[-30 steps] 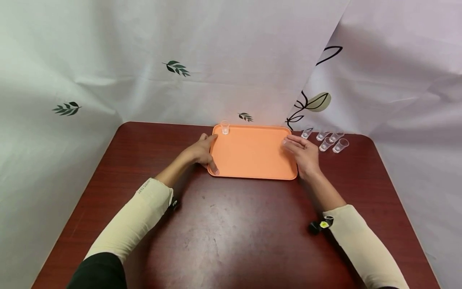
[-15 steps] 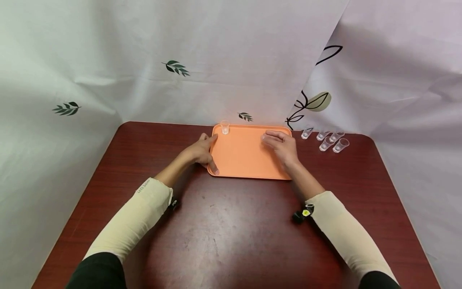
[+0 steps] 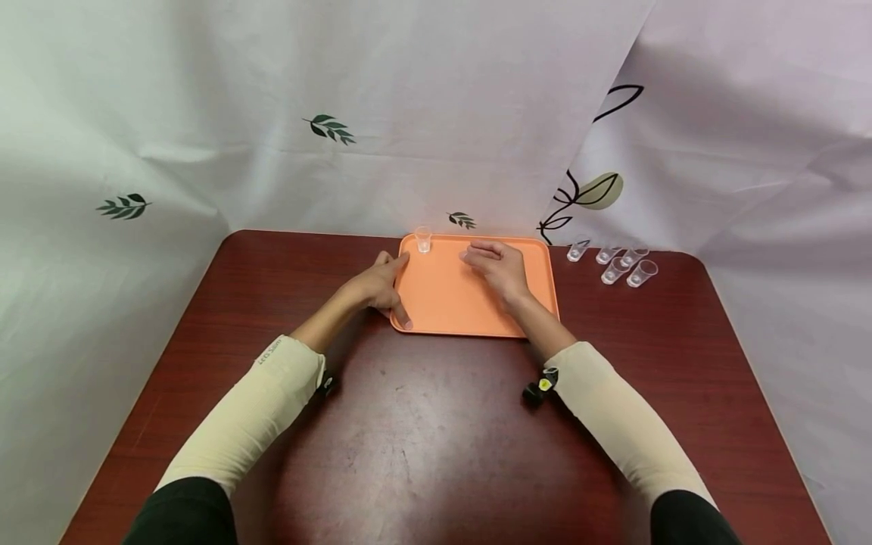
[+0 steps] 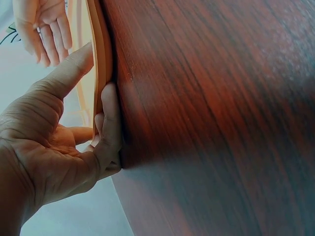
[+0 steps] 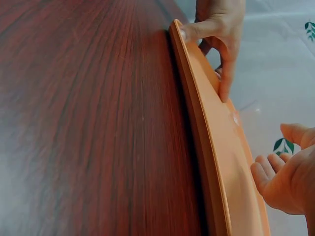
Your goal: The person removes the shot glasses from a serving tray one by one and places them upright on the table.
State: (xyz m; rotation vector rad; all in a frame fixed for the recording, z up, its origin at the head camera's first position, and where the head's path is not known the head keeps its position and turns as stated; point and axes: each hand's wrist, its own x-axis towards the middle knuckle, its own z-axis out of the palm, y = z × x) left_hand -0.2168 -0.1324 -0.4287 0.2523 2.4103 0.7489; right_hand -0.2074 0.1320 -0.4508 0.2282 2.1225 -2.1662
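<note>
An orange tray (image 3: 463, 303) lies at the back of the table. My left hand (image 3: 380, 286) grips its left edge; in the left wrist view the thumb (image 4: 74, 69) is over the rim and the other fingers are bent against the tray's outer side. One small clear plastic cup (image 3: 423, 241) stands in the tray's far left corner, beyond the left hand. My right hand (image 3: 499, 266) is over the middle of the tray, right of that cup. In the right wrist view this right hand (image 5: 290, 179) shows loosely bent fingers, thumb apart, holding nothing.
Several more small clear cups (image 3: 616, 270) stand on the dark red wooden table (image 3: 436, 424) to the right of the tray, near the back edge. A white curtain (image 3: 381, 182) with leaf prints hangs right behind the table.
My right hand has moved left over the tray, from its right edge to the middle. The left hand keeps its grip on the tray, and the cups stay where they were.
</note>
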